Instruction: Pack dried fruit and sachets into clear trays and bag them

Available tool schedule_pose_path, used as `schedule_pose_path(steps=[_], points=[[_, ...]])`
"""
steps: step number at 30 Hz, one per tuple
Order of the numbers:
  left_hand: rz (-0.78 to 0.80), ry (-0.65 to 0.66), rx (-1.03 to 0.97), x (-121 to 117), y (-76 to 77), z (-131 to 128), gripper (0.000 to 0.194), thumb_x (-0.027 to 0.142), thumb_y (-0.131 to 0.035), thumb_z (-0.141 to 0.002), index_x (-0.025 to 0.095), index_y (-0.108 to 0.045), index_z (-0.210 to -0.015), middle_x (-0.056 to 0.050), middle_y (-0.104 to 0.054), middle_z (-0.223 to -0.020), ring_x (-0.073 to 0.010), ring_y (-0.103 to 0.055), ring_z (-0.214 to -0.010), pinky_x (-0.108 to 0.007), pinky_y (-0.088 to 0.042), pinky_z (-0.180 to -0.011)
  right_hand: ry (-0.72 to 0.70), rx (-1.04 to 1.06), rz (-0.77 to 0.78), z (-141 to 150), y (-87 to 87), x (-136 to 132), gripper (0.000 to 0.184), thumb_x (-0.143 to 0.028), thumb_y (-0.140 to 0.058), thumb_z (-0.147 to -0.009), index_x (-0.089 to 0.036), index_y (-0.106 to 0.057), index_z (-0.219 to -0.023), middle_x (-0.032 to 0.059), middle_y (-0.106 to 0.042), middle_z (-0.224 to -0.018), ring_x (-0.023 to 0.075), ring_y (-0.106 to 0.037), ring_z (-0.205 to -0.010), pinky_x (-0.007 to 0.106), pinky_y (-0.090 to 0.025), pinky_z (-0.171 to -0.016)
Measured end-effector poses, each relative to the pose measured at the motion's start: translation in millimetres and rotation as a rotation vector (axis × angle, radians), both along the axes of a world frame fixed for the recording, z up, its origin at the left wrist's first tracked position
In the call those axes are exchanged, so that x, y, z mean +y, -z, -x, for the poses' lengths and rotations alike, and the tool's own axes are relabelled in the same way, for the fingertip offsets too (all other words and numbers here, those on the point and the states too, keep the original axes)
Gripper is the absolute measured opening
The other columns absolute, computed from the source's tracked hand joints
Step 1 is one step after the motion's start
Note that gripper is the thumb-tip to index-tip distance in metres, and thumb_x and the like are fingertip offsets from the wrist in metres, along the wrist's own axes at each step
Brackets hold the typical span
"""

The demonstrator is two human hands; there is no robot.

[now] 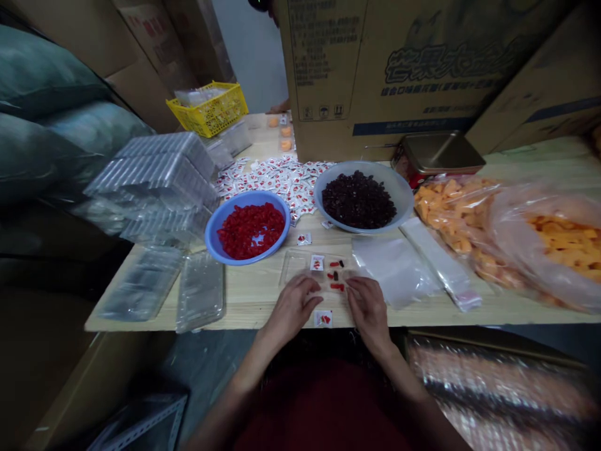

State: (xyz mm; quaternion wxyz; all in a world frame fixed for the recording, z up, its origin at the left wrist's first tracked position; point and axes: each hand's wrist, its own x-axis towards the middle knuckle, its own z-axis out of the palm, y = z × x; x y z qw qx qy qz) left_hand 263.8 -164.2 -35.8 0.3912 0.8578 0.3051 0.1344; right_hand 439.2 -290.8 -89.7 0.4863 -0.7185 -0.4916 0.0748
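A clear plastic tray lies at the table's front, with small compartments. Red and dark dried-fruit pieces sit in its right-hand compartments, and a white printed sachet rests in an upper one. My left hand is closed at the tray's near left part, fingers curled over the edge. At the near right edge, my right hand pinches the tray beside the lowest red piece. Another sachet lies between my hands, at the table edge. A blue bowl of red fruit stands beyond my left hand.
A pale bowl holds dark fruit, behind a clear bag. Many sachets are heaped at the back. Stacked plastic trays stand left, bags of orange fruit right. A large carton blocks the rear; someone's hand shows beside it.
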Motion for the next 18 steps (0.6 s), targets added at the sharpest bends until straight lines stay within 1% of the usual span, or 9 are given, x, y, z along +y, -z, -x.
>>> schedule_pose_path(steps=[2,4,7,9,11,13,14,16,18], points=[[-0.018,0.049,0.047,-17,1.9,6,0.013,0.033,-0.059,-0.093,0.021,-0.062,-0.093,-0.006,-0.064,-0.098,-0.0215,-0.060,-0.095,-0.034,-0.050,-0.084,0.012,0.002,0.011,5,7.5,-15,0.025,-0.021,-0.052,-0.094,-0.027,-0.067,-0.114,0.0093,-0.065,-0.113,0.0277,-0.057,-0.111,0.051,-0.048,-0.095],[-0.065,0.136,0.068,-32,10.5,12,0.016,0.033,-0.061,-0.092,0.021,-0.063,-0.102,-0.007,-0.065,-0.107,-0.0229,-0.060,-0.102,-0.037,-0.051,-0.089,0.004,0.006,0.015,11,15.0,-26,0.025,-0.020,-0.052,-0.094,-0.028,-0.066,-0.114,0.0088,-0.065,-0.113,0.0273,-0.058,-0.110,0.051,-0.048,-0.095],[-0.212,0.274,0.038,-48,32.7,18,0.030,0.023,-0.058,-0.094,0.022,-0.058,-0.124,-0.008,-0.063,-0.122,-0.0244,-0.055,-0.118,-0.042,-0.047,-0.103,-0.019,0.003,-0.001,18,22.3,-32,0.026,-0.017,-0.052,-0.094,-0.028,-0.066,-0.113,0.0081,-0.065,-0.111,0.0268,-0.058,-0.110,0.051,-0.048,-0.095],[-0.308,0.304,0.011,-54,47.7,23,0.033,0.017,-0.052,-0.095,0.020,-0.057,-0.128,-0.009,-0.065,-0.120,-0.0239,-0.057,-0.116,-0.043,-0.048,-0.103,-0.028,-0.007,-0.018,21,23.6,-30,0.025,-0.017,-0.053,-0.093,-0.028,-0.067,-0.111,0.0076,-0.066,-0.109,0.0268,-0.059,-0.109,0.051,-0.048,-0.095],[-0.362,0.299,0.006,-57,57.1,28,0.033,0.015,-0.048,-0.096,0.019,-0.057,-0.128,-0.010,-0.067,-0.116,-0.0238,-0.060,-0.111,-0.043,-0.050,-0.101,-0.034,-0.014,-0.028,21,22.8,-28,0.025,-0.017,-0.053,-0.093,-0.028,-0.067,-0.111,0.0071,-0.066,-0.107,0.0265,-0.060,-0.107,0.051,-0.048,-0.095],[-0.357,0.261,0.015,-57,58.4,30,0.032,0.014,-0.046,-0.097,0.018,-0.058,-0.126,-0.011,-0.068,-0.113,-0.0240,-0.063,-0.107,-0.043,-0.051,-0.098,-0.036,-0.018,-0.041,22,20.8,-25,0.025,-0.017,-0.054,-0.093,-0.028,-0.067,-0.111,0.0068,-0.067,-0.106,0.0260,-0.060,-0.106,0.051,-0.048,-0.094],[-0.326,0.215,0.010,-55,56.3,29,0.031,0.014,-0.045,-0.097,0.019,-0.058,-0.125,-0.011,-0.068,-0.112,-0.0235,-0.063,-0.106,-0.042,-0.052,-0.097,-0.037,-0.018,-0.050,22,19.6,-24,0.024,-0.017,-0.054,-0.093,-0.028,-0.067,-0.111,0.0068,-0.067,-0.106,0.0259,-0.060,-0.106,0.051,-0.048,-0.094],[-0.226,0.053,-0.036,-48,48.5,23,0.029,0.017,-0.044,-0.098,0.020,-0.058,-0.123,-0.009,-0.069,-0.112,-0.0218,-0.065,-0.103,-0.038,-0.052,-0.094,-0.047,-0.014,-0.060,23,16.7,-22,0.024,-0.016,-0.054,-0.093,-0.027,-0.066,-0.111,0.0069,-0.067,-0.106,0.0258,-0.059,-0.107,0.050,-0.048,-0.094],[-0.117,-0.148,-0.102,-36,40.7,12,0.029,0.023,-0.046,-0.098,0.022,-0.054,-0.126,-0.008,-0.069,-0.111,-0.0199,-0.066,-0.099,-0.034,-0.052,-0.088,-0.061,-0.018,-0.073,24,13.9,-20,0.024,-0.016,-0.053,-0.094,-0.027,-0.066,-0.112,0.0069,-0.067,-0.106,0.0253,-0.059,-0.107,0.050,-0.048,-0.095]])
